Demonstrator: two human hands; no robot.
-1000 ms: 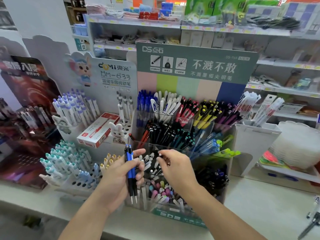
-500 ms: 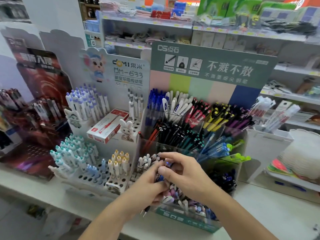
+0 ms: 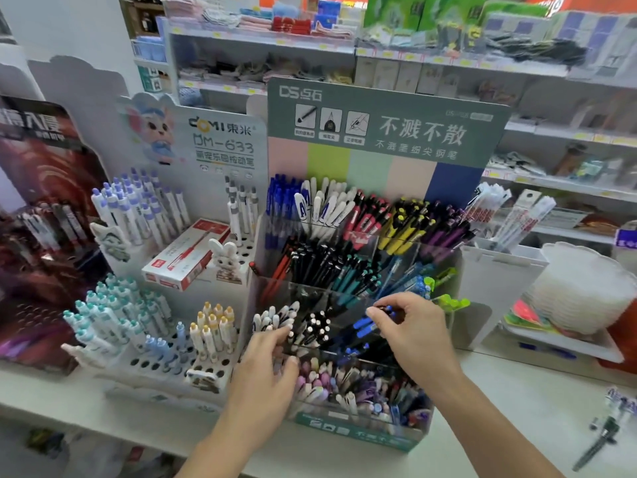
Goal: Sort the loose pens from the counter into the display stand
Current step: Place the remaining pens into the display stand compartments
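Above clear acrylic bins, right hand pinches slim blue pen.

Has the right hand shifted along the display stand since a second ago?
Yes. The right hand has moved rightward along the display stand, from the white-capped pens to the blue-pen compartment, pinching a blue pen.

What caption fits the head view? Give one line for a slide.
Right hand pinches blue pens over the display stand; left hand reaches beside the black pens.
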